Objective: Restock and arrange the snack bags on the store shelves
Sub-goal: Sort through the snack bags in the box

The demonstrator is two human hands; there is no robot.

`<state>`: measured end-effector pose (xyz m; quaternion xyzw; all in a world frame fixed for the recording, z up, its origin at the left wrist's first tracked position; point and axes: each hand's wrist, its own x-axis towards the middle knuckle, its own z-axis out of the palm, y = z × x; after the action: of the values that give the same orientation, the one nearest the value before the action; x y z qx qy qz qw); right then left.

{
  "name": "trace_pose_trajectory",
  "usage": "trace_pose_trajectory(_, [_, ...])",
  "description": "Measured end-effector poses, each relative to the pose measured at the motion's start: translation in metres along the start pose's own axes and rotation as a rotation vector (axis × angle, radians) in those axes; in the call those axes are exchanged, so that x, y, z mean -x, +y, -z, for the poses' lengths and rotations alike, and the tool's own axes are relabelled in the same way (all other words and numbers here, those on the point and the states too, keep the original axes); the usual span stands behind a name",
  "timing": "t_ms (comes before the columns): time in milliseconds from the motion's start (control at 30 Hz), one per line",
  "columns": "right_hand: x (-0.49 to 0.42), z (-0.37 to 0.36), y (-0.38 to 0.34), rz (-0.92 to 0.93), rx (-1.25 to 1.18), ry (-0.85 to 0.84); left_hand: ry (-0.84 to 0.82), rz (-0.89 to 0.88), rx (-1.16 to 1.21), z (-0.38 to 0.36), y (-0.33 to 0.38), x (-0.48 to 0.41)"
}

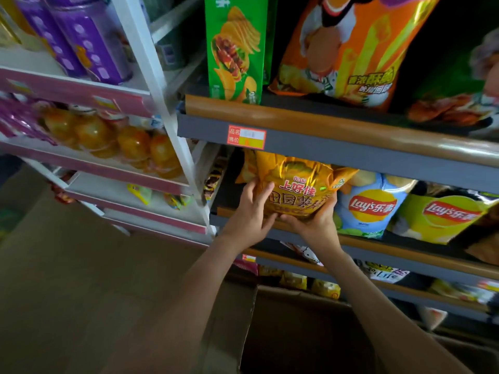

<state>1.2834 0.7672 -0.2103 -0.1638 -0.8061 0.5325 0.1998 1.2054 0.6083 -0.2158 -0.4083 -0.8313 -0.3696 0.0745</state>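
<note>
The gold snack bag (294, 184) stands upright at the left end of a dark shelf (421, 255), its bottom edge at the shelf's brown front lip and its top tucked under the shelf above. Both hands are clamped on it. The left hand (251, 209) grips the bag's left edge, with its fingers reaching behind and its thumb lying on the printed front. The right hand (316, 220) cups the lower right corner, thumb along the bottom and fingers curled up round the right side. Just right of the gold bag, touching it, stands a blue Lay's bag (370, 206), and beyond that a green Lay's bag (442, 217). Straight above the gold bag, a red and yellow price label (247, 136) is stuck to the grey front of the upper shelf. Higher still stand a tall green chip bag (235, 49) and a large orange bag (351, 49). Below the gold bag, between the person's forearms, an open cardboard box (297, 333) sits on the floor. To the bag's left is a white rack (172, 125) holding orange bottles (108, 136) and, higher up, purple cans (86, 36).
</note>
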Motion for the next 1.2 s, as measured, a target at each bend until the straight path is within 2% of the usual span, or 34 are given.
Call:
trace_pose_trajectory(233, [0.006, -0.005, -0.001, 0.054, -0.016, 0.023, 0.046, -0.059, 0.027, 0.006, 0.001, 0.006])
trace_pose_trajectory(367, [0.002, -0.019, -0.006, 0.108, 0.013, -0.010, 0.074, -0.001, 0.003, 0.015, -0.013, 0.015])
trace_pose_trajectory(533, [-0.003, -0.027, -0.009, -0.011, 0.059, -0.038, -0.036, 0.076, -0.044, 0.022, -0.022, 0.016])
trace_pose_trajectory(667, [-0.003, -0.025, -0.017, -0.065, 0.039, -0.095, 0.001, 0.122, -0.064, 0.020, -0.014, 0.017])
trace_pose_trajectory(833, [0.008, -0.021, -0.026, 0.043, -0.003, 0.021, 0.091, 0.131, -0.054, 0.020, -0.009, 0.020])
trace_pose_trajectory(967, [0.016, -0.013, -0.032, 0.126, -0.074, 0.027, 0.131, 0.025, -0.181, 0.023, -0.015, 0.010])
trace_pose_trajectory(1067, [0.011, -0.011, -0.035, 0.114, -0.065, 0.044, 0.064, -0.042, -0.236, 0.027, -0.011, -0.001])
trace_pose_trajectory(1200, [0.006, -0.012, -0.025, 0.090, -0.020, 0.020, 0.093, -0.095, -0.296, 0.027, -0.011, 0.003])
